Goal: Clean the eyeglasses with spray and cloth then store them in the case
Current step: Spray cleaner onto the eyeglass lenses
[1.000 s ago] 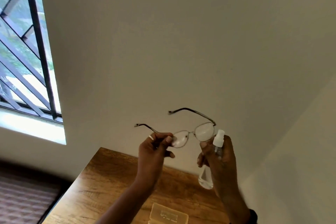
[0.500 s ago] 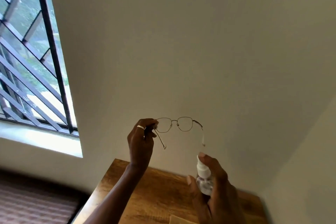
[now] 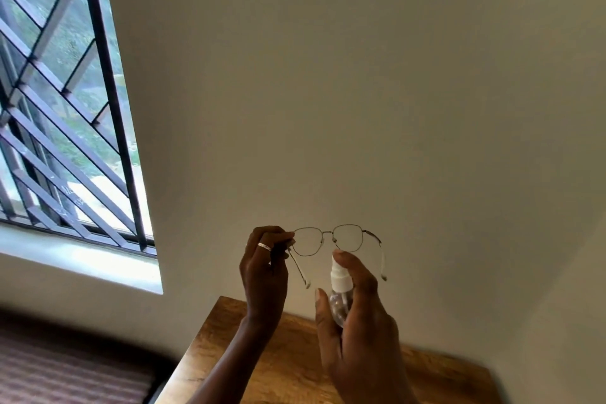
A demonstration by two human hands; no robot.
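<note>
Pinched at one corner by the left hand [image 3: 264,275], the eyeglasses [image 3: 347,238] may slip when the right hand [image 3: 360,338], gripping the spray bottle [image 3: 339,289], pumps.

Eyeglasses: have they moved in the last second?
Yes. The eyeglasses have risen higher above the far edge of the table and flipped over, so their temples now hang down.

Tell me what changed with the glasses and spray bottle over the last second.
The left hand turned the eyeglasses over: their temples, pointing up and away a second ago, now hang toward the person. The right hand brought the spray bottle just below the lenses, forefinger on its nozzle. Unchanged: each hand keeps its grip, above the wooden table.
</note>
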